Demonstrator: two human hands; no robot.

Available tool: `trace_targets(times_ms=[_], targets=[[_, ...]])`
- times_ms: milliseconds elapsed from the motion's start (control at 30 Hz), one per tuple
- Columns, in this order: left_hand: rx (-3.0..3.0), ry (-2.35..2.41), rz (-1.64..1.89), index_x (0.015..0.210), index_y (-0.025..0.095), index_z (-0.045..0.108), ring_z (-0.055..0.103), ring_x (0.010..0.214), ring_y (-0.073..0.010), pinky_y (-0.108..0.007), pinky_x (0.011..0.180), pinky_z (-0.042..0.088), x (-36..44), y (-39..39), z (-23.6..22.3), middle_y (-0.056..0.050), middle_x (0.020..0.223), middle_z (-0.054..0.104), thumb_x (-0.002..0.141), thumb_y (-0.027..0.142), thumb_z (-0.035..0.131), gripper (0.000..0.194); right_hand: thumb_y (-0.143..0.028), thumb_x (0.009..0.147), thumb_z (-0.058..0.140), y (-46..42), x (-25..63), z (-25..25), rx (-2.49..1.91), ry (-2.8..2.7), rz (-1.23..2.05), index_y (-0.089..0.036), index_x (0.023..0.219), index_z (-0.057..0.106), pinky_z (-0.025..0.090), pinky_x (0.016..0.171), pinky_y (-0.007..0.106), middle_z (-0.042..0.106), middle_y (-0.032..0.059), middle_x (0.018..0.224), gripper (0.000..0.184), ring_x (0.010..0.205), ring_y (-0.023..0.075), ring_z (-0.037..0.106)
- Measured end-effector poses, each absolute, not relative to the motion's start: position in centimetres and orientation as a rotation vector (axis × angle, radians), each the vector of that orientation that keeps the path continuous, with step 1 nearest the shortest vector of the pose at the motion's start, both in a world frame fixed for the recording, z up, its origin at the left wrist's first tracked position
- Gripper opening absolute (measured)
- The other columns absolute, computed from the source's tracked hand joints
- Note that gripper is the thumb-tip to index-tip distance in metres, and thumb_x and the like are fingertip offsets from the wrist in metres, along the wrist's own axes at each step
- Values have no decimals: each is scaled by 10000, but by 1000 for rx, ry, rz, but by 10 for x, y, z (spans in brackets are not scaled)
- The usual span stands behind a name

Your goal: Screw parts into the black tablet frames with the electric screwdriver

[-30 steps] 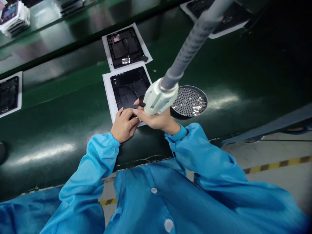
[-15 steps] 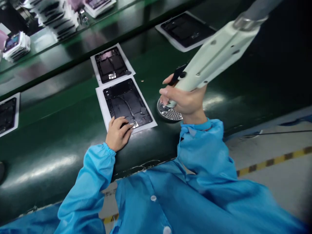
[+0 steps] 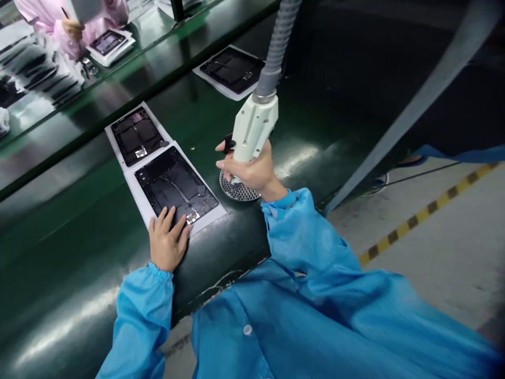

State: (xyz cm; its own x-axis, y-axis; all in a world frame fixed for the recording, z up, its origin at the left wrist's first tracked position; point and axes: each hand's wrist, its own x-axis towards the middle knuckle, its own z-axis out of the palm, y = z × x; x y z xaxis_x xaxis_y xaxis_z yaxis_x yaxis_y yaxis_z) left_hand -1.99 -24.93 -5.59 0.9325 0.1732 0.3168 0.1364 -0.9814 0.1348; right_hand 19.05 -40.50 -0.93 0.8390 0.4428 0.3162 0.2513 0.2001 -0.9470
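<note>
Green bench surface (image 3: 90, 226), smooth and glossy, with bright streaks of reflected light and a chipped near edge. On it, centre-left of the view: a flat black housing (image 3: 155, 187), rectangular, rounded corners, on a white sheet (image 3: 215, 215). Interior recessed, mostly dark; a thin cable crosses it to a small bright metallic plate (image 3: 192, 217) at the near edge.

Left hand (image 3: 168, 245): palm down, fingers spread apart, fingertips on the near edge of the housing and beside the plate; nothing seen in its grasp. Right hand (image 3: 256, 171): closed around the lower end of a pale green tool (image 3: 252, 129), thumb and fingers at its narrow part, wrist to the right of the housing. Tool body faceted, hard-looking, dotted with screw holes; held tilted, with a ribbed grey hose (image 3: 282, 42) from its upper end. Its metal tip is over a round perforated metal dish (image 3: 242, 195); contact cannot be told.

Farther out: second housing (image 3: 128, 145) on its own sheet, adjoining the first at the far side; third housing (image 3: 231, 66) farther back. Across the bench, a stack of white sheets and dark parts (image 3: 43, 68), blurred, near a co-worker's hand (image 3: 72, 29) and pink sleeves.
</note>
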Motion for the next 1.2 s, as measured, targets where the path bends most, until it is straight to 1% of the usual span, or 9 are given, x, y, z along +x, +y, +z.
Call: trace_targets(times_ms=[100, 233, 367, 500, 633, 900, 1067, 1200], targets=[[2973, 224, 514, 1097, 224, 703, 502, 1271, -348, -614, 1013, 373, -20, -249, -56, -150, 1311, 592, 916, 368, 539, 283, -316, 677, 754, -406, 189, -8, -1402, -630, 155, -224, 826, 596, 541, 483, 338, 505, -66, 467, 236, 417, 128, 520], [2957, 234, 515, 1110, 226, 693, 500, 1275, -349, -616, 1018, 366, -20, -249, -56, -152, 1325, 581, 909, 364, 553, 282, -338, 659, 748, -405, 188, -8, -1422, -620, 149, -225, 802, 594, 548, 489, 336, 525, -58, 461, 239, 428, 132, 533], [2965, 230, 518, 1078, 212, 705, 504, 1270, -354, -612, 1018, 367, -20, -249, -55, -157, 1318, 586, 910, 360, 550, 271, -317, 647, 749, -403, 188, -10, -1400, -605, 162, -218, 791, 586, 527, 459, 328, 520, -54, 470, 238, 431, 133, 534], [2985, 206, 526, 1079, 207, 701, 504, 1269, -356, -611, 1005, 376, -19, -248, -55, -160, 1310, 591, 913, 357, 547, 272, -261, 649, 728, -402, 188, -10, -1391, -608, 170, -212, 787, 588, 497, 427, 320, 525, -56, 493, 202, 402, 122, 515], [2976, 205, 528, 1078, 208, 701, 503, 1271, -354, -604, 1013, 369, -19, -248, -55, -158, 1316, 587, 909, 358, 555, 269, -232, 645, 726, -402, 188, -10, -1396, -605, 168, -208, 744, 574, 517, 448, 332, 525, -46, 505, 183, 417, 126, 528], [2979, 205, 529, 1083, 216, 694, 502, 1274, -347, -593, 1015, 369, -20, -247, -55, -147, 1315, 591, 909, 353, 556, 260, -237, 631, 732, -401, 186, -11, -1386, -597, 175, -215, 727, 570, 552, 480, 340, 521, -47, 486, 189, 444, 136, 548], [2973, 181, 589, 1055, 201, 703, 524, 1251, -338, -577, 1009, 380, -19, -245, -58, -159, 1285, 609, 901, 353, 570, 254, -279, 645, 739, -402, 187, -10, -1409, -592, 169, -210, 784, 600, 526, 435, 317, 538, -51, 497, 208, 408, 120, 519], [2982, 167, 598, 1045, 220, 711, 533, 1244, -320, -562, 1010, 380, -18, -248, -59, -145, 1283, 614, 905, 358, 559, 249, -346, 677, 744, -402, 178, -2, -1378, -580, 97, -226, 818, 591, 537, 451, 330, 510, -60, 483, 241, 407, 124, 516]])
